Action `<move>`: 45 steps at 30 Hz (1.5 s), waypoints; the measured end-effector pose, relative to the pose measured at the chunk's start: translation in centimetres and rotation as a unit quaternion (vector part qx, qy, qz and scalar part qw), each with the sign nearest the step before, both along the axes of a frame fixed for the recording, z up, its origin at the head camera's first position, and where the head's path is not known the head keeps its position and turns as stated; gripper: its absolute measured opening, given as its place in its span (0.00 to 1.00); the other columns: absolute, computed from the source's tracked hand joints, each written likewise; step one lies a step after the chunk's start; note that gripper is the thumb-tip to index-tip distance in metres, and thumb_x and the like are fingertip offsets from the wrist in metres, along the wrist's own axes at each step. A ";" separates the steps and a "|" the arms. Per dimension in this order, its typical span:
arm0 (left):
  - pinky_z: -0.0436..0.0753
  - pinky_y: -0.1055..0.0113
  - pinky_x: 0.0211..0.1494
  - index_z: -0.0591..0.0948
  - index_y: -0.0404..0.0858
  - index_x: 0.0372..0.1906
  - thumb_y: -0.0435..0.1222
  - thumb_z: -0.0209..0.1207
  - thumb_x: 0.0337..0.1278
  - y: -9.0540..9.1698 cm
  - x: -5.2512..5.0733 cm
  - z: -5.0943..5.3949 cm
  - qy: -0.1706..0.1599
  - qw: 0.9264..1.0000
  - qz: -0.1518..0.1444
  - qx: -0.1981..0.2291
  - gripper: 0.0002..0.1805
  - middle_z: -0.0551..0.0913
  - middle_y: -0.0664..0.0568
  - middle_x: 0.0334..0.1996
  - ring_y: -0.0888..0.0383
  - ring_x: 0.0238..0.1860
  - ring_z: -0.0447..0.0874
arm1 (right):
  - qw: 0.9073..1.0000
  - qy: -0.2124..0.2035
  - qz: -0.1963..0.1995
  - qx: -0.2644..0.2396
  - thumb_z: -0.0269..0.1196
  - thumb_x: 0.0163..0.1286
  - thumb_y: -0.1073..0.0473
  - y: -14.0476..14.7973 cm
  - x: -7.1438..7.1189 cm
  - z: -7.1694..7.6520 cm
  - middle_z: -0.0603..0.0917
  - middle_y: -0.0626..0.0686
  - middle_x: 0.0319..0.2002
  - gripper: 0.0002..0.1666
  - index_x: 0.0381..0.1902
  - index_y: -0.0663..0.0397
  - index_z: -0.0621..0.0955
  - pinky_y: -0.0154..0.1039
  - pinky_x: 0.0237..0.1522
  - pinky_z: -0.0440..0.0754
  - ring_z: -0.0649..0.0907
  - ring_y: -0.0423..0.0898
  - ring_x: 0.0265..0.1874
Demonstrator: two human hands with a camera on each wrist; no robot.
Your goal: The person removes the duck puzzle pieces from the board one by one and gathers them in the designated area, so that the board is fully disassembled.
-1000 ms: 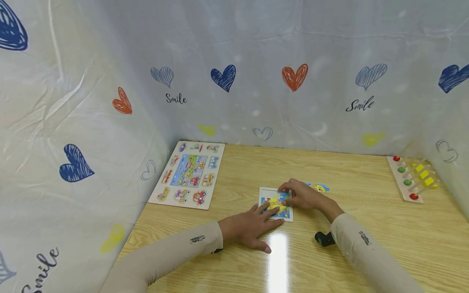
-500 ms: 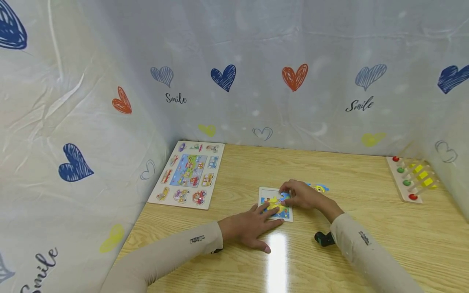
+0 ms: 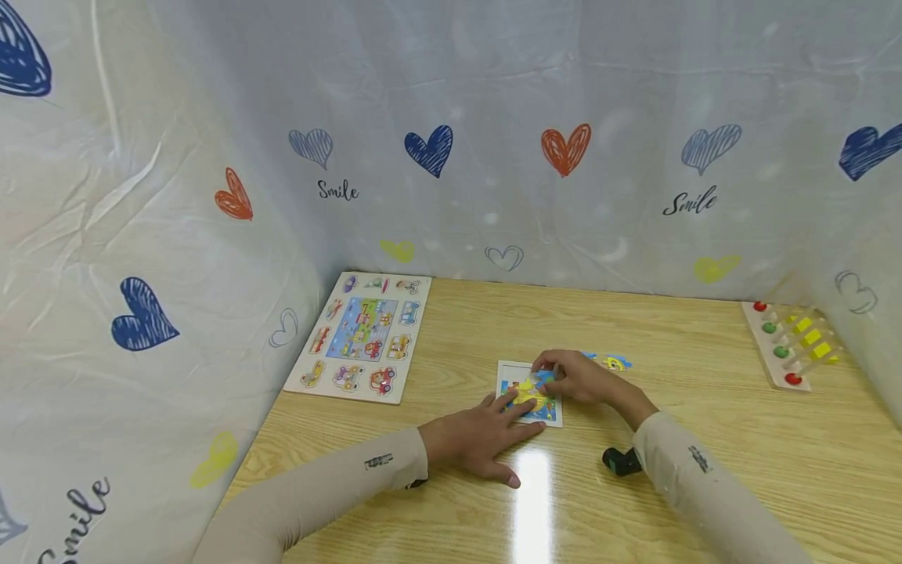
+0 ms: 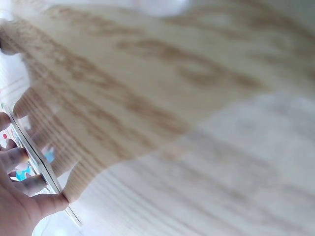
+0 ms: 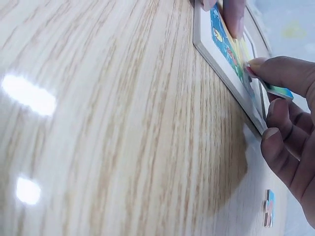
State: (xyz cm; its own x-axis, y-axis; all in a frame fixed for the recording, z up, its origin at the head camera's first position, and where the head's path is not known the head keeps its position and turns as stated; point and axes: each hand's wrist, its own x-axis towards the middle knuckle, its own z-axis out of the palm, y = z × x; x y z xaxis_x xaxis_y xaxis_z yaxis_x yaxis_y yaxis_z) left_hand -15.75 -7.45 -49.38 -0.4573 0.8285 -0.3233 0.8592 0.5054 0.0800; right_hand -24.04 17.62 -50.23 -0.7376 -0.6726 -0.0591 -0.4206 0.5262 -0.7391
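Observation:
A small jigsaw board with a white frame (image 3: 502, 382) and a blue-and-yellow picture lies on the table in the head view. My left hand (image 3: 479, 440) rests on its lower left with spread fingers; the left wrist view shows those fingers (image 4: 48, 202) along the board's edge. At the upper right of the board is my right hand (image 3: 583, 377). Between thumb and fingers it pinches a puzzle piece (image 5: 281, 91), tilted just over the board in the right wrist view. Part of the picture is hidden under both hands.
Loose puzzle pieces (image 3: 616, 363) lie beyond the right hand. A larger vehicle picture board (image 3: 409, 376) stands flat at the back left. At the right is a wooden rack (image 3: 781, 368) with red and green beads and yellow blocks. A black object (image 3: 620, 462) sits by the right cuff.
My right hand has shifted slightly left and nearer over the board, with the puzzle piece in its pinch. The left hand stays where it was.

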 end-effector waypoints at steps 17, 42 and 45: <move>0.59 0.41 0.76 0.45 0.56 0.82 0.73 0.40 0.63 -0.1 -0.1 -0.1 0.002 1.000 -0.001 -0.003 0.49 0.42 0.47 0.82 0.38 0.81 0.39 | 0.999 0.002 -0.045 -0.011 0.65 0.71 0.62 0.8 0.1 0.7 0.81 0.53 0.40 0.16 0.54 0.54 0.79 0.37 0.34 0.77 0.77 0.44 0.29; 0.60 0.39 0.75 0.46 0.54 0.82 0.73 0.41 0.63 0.0 -0.2 -0.2 0.012 1.000 -0.009 0.000 0.49 0.44 0.45 0.82 0.37 0.81 0.41 | 0.993 0.021 -0.108 -0.038 0.65 0.72 0.60 4.8 1.4 1.0 0.79 0.52 0.35 0.13 0.51 0.57 0.81 0.33 0.29 0.75 0.74 0.40 0.27; 0.60 0.39 0.75 0.46 0.54 0.82 0.73 0.41 0.63 0.1 -0.2 -0.1 0.011 1.000 -0.009 -0.003 0.49 0.44 0.45 0.82 0.37 0.81 0.41 | 0.993 0.020 -0.113 -0.041 0.65 0.72 0.58 5.4 1.5 1.1 0.79 0.52 0.34 0.14 0.52 0.58 0.82 0.33 0.26 0.74 0.72 0.38 0.23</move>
